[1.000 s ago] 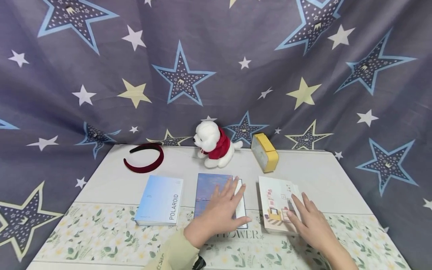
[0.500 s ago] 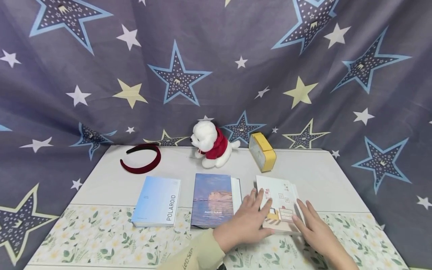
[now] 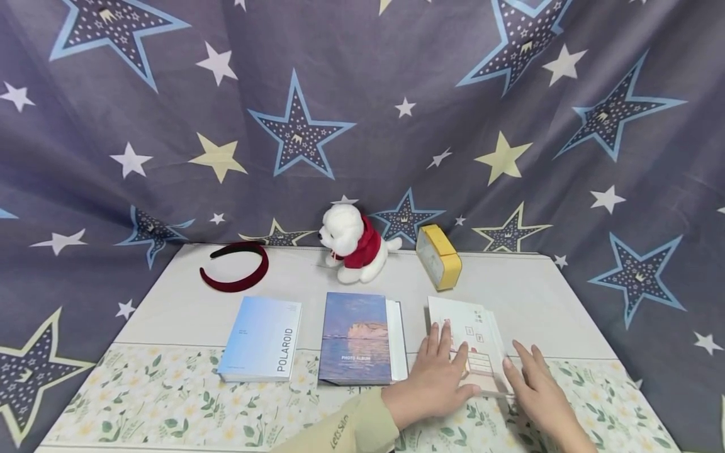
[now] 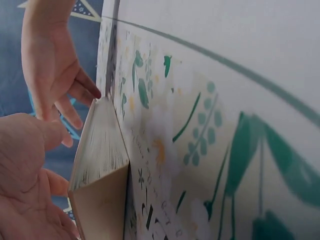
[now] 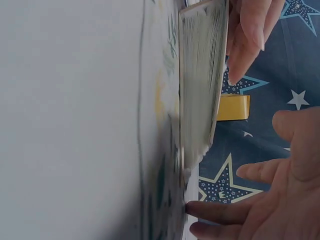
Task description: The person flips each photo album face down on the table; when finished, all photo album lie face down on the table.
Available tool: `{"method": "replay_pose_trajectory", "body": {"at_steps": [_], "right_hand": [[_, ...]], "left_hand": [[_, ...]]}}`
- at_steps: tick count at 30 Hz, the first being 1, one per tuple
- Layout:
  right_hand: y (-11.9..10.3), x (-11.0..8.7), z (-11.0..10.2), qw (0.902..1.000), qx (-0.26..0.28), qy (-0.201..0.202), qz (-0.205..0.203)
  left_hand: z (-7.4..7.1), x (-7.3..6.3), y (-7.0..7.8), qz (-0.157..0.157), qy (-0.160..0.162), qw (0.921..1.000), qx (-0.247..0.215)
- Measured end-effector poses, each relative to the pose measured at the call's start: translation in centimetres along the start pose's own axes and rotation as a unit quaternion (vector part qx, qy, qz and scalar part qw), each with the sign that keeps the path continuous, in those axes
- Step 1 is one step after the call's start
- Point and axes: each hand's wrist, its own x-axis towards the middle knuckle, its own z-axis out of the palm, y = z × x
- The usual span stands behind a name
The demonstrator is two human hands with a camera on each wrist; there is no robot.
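A thick white album (image 3: pixel 461 314) with small red and yellow drawings lies flat at the right of the row. My left hand (image 3: pixel 435 380) is over its lower left part, fingers spread and fairly straight, hiding some of the cover. Whether the palm presses on it cannot be told. Beside the album's right edge is my right hand (image 3: pixel 538 393), its fingers extended, gripping nothing. The page edges (image 5: pixel 200 80) face the right wrist camera. To the left, a blue and pink photo album (image 3: pixel 357 336) and a pale blue POLAROID album (image 3: pixel 260 340) lie flat, untouched.
Behind the albums are a dark red headband (image 3: pixel 249 280), a white plush dog (image 3: pixel 345 233) in a red hoodie and a yellow box-like clock (image 3: pixel 442 258). The table (image 3: pixel 527 302) has a floral front strip (image 3: pixel 170 402). A starry curtain (image 3: pixel 362 75) hangs behind.
My left hand has moved right from the middle album onto the white album, uncovering the middle one. My right hand has shifted slightly right, off the album's edge.
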Motion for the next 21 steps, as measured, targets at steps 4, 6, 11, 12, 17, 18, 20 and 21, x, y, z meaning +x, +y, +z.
{"method": "replay_pose_trajectory", "body": {"at_steps": [4,6,11,12,17,18,20,21], "right_hand": [[-0.5,0.0,0.3,0.9999,0.013,0.001,0.008],[-0.8,-0.1,0.4,0.9997,0.023,0.0,0.012],[-1.5,0.0,0.8,0.9966,0.072,0.008,0.039],[-1.6,0.0,0.8,0.995,0.087,0.012,0.049],[-1.7,0.0,0.4,0.9806,0.179,0.019,0.078],[-1.6,0.0,0.3,0.9763,0.199,0.017,0.083],[-1.5,0.1,0.0,0.9672,0.239,0.005,0.087],[-1.4,0.2,0.0,0.9628,0.255,0.0,0.089]], "left_hand": [[0.2,0.0,0.0,0.0,0.005,1.0,0.001],[0.4,0.0,0.0,0.002,0.012,0.9999,0.01],[0.7,-0.5,0.0,0.006,0.022,0.9994,0.024],[0.7,-0.5,-0.1,0.008,0.022,0.9995,0.022],[0.9,-0.6,-0.1,0.007,0.017,0.9998,0.011],[0.9,-0.6,-0.1,0.008,0.016,0.9998,0.012],[0.9,-0.6,-0.1,0.011,0.015,0.9997,0.016],[1.0,-0.6,-0.2,0.012,0.016,0.9997,0.017]]}}
